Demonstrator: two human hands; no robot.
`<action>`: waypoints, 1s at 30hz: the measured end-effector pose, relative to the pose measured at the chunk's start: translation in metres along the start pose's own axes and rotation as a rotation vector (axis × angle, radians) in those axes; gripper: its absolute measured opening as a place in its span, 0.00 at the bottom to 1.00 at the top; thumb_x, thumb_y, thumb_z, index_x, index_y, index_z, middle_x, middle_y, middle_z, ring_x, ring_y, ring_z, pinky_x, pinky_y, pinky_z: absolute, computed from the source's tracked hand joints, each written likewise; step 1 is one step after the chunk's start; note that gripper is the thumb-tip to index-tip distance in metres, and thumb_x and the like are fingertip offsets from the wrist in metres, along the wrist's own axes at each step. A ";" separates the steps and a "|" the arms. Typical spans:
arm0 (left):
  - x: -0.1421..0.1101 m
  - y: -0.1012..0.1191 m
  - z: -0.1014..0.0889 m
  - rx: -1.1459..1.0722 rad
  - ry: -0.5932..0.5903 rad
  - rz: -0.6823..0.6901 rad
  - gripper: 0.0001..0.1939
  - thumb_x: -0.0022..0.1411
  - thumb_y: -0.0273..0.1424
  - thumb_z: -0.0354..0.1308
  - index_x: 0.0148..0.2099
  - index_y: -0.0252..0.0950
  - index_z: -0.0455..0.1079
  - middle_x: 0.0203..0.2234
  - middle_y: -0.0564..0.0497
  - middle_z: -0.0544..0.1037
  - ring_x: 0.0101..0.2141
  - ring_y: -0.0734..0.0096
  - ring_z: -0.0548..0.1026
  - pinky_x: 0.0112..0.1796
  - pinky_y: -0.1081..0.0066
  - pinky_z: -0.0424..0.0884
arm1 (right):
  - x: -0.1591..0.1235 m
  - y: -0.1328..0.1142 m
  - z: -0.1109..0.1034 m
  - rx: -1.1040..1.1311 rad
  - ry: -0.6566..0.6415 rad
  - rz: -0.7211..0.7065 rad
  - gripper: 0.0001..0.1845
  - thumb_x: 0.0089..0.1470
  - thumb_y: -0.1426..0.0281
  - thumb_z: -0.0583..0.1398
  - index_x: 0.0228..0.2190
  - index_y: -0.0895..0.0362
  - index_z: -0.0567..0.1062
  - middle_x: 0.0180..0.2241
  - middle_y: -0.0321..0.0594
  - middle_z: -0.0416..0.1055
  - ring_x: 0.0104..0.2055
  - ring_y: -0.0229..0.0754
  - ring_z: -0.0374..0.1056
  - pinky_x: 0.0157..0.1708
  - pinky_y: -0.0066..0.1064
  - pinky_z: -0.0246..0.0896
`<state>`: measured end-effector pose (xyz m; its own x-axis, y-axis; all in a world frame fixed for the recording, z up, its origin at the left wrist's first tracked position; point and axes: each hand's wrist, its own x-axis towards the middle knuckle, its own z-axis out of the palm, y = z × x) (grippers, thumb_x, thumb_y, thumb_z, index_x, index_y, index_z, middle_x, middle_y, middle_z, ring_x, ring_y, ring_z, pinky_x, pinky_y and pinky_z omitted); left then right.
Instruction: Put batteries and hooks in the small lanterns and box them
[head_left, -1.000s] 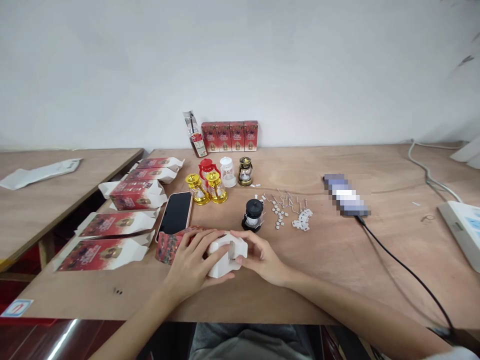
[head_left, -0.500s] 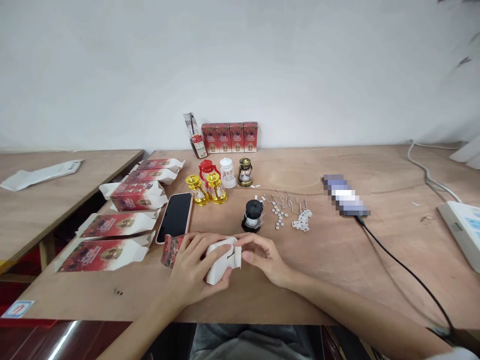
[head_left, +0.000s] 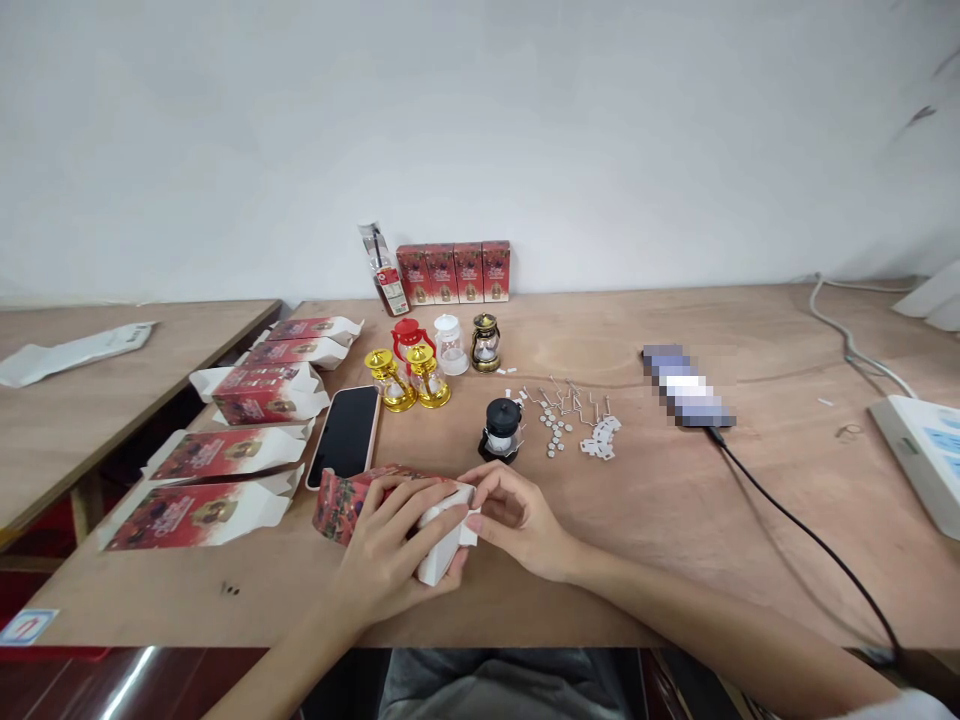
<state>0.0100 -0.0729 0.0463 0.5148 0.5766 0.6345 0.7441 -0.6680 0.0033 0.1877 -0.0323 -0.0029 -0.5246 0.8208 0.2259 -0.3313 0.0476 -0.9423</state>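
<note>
My left hand (head_left: 397,535) is wrapped round a small red printed carton (head_left: 337,508) with white end flaps (head_left: 442,555). At its white end, my right hand (head_left: 521,520) pinches a flap between thumb and fingers. Just beyond my hands stands a black mini lantern (head_left: 501,430). Further back are two gold lanterns (head_left: 427,378), a red lantern (head_left: 407,335), a white lantern (head_left: 451,347) and a bronze-coloured lantern (head_left: 486,343). The carton's inside is hidden from view.
Several part-folded red cartons (head_left: 217,455) lie left of a phone (head_left: 345,435). Wire handles (head_left: 574,400), button cells (head_left: 555,430) and white tabs (head_left: 602,438) are scattered mid-table. Closed boxes (head_left: 456,273) and a bottle (head_left: 388,280) stand by the wall. A cabled phone (head_left: 688,388) lies right.
The carton has turned a little, and its white end is tilted lower. My right fingers have closed in on the flap. The whole view has shifted slightly.
</note>
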 end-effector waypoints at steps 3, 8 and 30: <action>0.000 0.000 -0.001 0.004 0.007 -0.003 0.12 0.56 0.28 0.59 0.44 0.38 0.68 0.39 0.46 0.80 0.38 0.64 0.76 0.40 0.63 0.66 | 0.001 -0.001 0.000 0.012 -0.002 -0.008 0.13 0.52 0.60 0.63 0.30 0.56 0.68 0.44 0.44 0.65 0.47 0.41 0.66 0.47 0.34 0.62; 0.001 0.004 0.001 -0.045 0.001 0.003 0.12 0.55 0.28 0.59 0.44 0.39 0.69 0.38 0.46 0.79 0.38 0.63 0.76 0.40 0.63 0.66 | 0.002 0.003 0.000 0.058 -0.003 -0.003 0.17 0.44 0.62 0.69 0.31 0.55 0.68 0.39 0.38 0.64 0.40 0.37 0.66 0.41 0.30 0.65; -0.002 0.004 -0.017 -0.016 0.173 -0.567 0.34 0.52 0.42 0.61 0.58 0.38 0.55 0.44 0.45 0.71 0.39 0.59 0.75 0.36 0.64 0.74 | 0.005 0.001 -0.017 -1.105 -0.127 -1.202 0.13 0.50 0.62 0.64 0.39 0.48 0.73 0.50 0.42 0.66 0.61 0.52 0.56 0.54 0.48 0.63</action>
<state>0.0044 -0.0843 0.0586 -0.0393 0.7613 0.6472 0.8757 -0.2856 0.3892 0.1985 -0.0186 -0.0069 -0.4704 -0.0332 0.8818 0.0870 0.9927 0.0838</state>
